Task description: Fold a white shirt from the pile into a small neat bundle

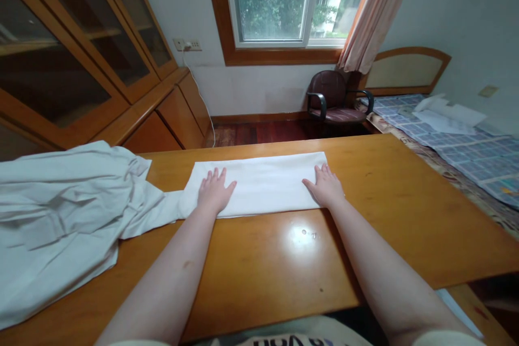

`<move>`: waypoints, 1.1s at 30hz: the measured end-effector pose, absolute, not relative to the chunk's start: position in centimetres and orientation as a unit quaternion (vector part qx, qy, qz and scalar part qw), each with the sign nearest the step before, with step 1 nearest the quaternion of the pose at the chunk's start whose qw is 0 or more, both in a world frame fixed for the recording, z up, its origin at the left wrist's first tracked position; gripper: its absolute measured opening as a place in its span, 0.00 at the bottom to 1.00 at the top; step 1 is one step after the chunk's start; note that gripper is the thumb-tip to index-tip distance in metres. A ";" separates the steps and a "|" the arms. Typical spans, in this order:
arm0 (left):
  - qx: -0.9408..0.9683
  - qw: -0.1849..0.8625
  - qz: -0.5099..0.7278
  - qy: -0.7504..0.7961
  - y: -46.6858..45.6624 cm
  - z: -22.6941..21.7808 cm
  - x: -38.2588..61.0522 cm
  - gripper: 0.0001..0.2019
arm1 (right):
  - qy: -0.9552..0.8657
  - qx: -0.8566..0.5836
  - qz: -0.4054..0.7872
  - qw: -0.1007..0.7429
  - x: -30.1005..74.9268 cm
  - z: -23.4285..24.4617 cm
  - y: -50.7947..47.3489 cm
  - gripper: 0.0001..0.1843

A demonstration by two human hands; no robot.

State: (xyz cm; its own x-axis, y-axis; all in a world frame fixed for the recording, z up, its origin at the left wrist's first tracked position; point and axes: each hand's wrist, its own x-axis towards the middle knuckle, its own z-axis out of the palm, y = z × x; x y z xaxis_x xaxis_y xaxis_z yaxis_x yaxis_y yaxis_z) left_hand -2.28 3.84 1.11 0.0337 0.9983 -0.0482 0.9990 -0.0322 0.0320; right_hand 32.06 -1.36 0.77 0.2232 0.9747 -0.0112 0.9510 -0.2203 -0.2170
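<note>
A white cloth (263,184), folded into a long flat rectangle, lies across the wooden table (259,270) in front of me. My left hand (214,192) rests flat on its left end with the fingers spread. On the right end lies my right hand (325,186), palm down, its fingers apart and the thumb pointing inward. Neither hand grips the fabric. To the left, a crumpled heap of off-white cloth (68,200) covers part of the tabletop, and a narrow twisted stretch of it reaches the folded piece. Whether the two are joined I cannot tell.
A wooden cabinet with glass doors (109,102) stands at the left. Beyond the table are a dark red armchair (330,94) and a window (275,5) with a pink curtain (377,11). A bed (458,146) with a checked cover is on the right.
</note>
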 end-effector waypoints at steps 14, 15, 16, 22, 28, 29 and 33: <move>0.695 0.005 0.000 0.719 3.4 0.9 -4.4 0.34 | -0.757 -0.642 0.017 0.117 24.3 2.2 -0.8 0.39; 0.694 0.006 0.002 0.720 3.4 0.9 -4.4 0.34 | -0.777 -0.618 0.034 0.114 22.9 2.3 -0.3 0.40; 0.693 0.007 0.004 0.721 3.4 0.9 -4.5 0.34 | -0.789 -0.602 0.050 0.110 21.7 2.3 0.3 0.40; 0.693 0.015 0.019 0.720 3.3 0.9 -4.6 0.34 | -0.762 -0.637 0.094 0.069 22.9 1.5 4.0 0.38; 0.693 0.028 0.036 0.720 3.5 0.7 -4.8 0.34 | -0.622 -0.779 0.069 0.027 31.1 0.7 4.9 0.43; 0.694 0.029 0.040 0.718 3.5 0.6 -4.9 0.34 | -0.612 -0.788 0.066 0.026 31.9 0.6 4.9 0.43; 0.698 0.036 0.059 0.712 3.4 0.5 -4.8 0.33 | -0.600 -0.798 0.053 0.029 32.6 0.5 4.7 0.43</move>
State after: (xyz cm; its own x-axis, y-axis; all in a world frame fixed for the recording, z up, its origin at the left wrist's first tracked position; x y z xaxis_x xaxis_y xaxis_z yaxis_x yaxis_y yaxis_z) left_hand -4.79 3.45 0.53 -0.0217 0.9993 0.0311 0.9906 0.0173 0.1356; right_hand 32.62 4.67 0.52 0.2754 0.9601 -0.0486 0.9539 -0.2792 -0.1101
